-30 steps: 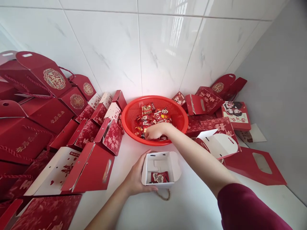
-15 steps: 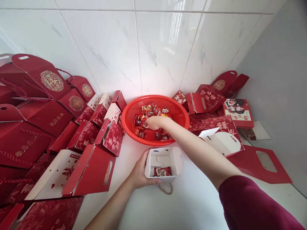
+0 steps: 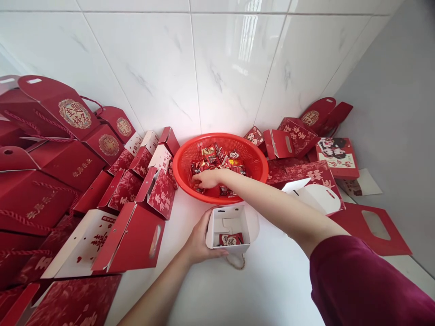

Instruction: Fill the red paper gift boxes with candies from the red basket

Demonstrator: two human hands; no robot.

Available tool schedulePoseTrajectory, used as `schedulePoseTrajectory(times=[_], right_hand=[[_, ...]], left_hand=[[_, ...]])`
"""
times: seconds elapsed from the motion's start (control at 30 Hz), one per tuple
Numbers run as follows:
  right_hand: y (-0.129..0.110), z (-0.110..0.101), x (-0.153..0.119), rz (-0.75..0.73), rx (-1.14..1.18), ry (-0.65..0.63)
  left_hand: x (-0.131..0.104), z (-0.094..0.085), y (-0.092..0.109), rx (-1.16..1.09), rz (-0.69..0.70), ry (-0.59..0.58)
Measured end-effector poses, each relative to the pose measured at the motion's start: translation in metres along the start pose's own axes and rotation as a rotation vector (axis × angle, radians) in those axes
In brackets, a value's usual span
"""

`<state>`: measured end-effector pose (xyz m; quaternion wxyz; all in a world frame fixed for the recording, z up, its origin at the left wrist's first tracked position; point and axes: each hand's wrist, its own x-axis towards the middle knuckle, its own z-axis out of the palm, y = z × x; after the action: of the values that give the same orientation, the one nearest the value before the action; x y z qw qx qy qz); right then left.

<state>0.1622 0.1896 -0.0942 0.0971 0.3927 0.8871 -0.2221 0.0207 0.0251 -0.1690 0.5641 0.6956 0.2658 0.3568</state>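
Note:
My left hand (image 3: pixel 204 242) is wrapped round the left side of a small open white box (image 3: pixel 247 226), thumb along its near side. Inside the box lies a red wrapped candy (image 3: pixel 231 239), and a twine loop (image 3: pixel 238 262) hangs out below. My right hand (image 3: pixel 208 179) reaches into a red plastic basket (image 3: pixel 183 179), over the left part of a heap of wrapped candies (image 3: pixel 222 156). Its fingers are bent and drawn together low among the candies. What they pinch, if anything, is hidden.
Red gift boxes (image 3: pixel 132 235) stand in rows on the left, with larger rope-handled boxes (image 3: pixel 61 158) behind. More red boxes (image 3: pixel 295 136) and an open-topped box (image 3: pixel 317 199) lie on the right. A tiled wall (image 3: pixel 142 68) rises behind the white surface (image 3: pixel 217 290).
My right hand has shifted left within the basket, toward its left wall. My left hand and the white box stay nearly in place. The view has tilted slightly.

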Motion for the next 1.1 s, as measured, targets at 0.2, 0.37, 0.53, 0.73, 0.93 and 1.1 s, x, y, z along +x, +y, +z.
schedulePoseTrajectory(times=[0.2,0.37,0.53,0.73,0.93,1.1], right_hand=[[-0.004,0.005,0.006,0.023,-0.115,-0.014],[-0.003,0.003,-0.002,0.006,-0.163,0.073],[-0.01,-0.016,-0.039,0.007,-0.123,0.22],[-0.039,0.001,-0.133,-0.042,0.179,0.663],[-0.058,0.022,-0.199,-0.108,0.616,0.795],[-0.058,0.023,-0.204,-0.108,0.921,0.824]], left_hand=[[-0.001,0.0,-0.002,-0.021,-0.004,0.0],[-0.001,0.0,-0.003,-0.02,0.004,-0.003],[-0.003,0.0,-0.004,-0.002,0.018,0.008],[-0.003,0.003,0.001,-0.059,0.029,-0.003],[-0.002,0.007,0.008,-0.074,0.02,0.015],[-0.006,0.01,0.011,-0.125,-0.009,-0.001]])
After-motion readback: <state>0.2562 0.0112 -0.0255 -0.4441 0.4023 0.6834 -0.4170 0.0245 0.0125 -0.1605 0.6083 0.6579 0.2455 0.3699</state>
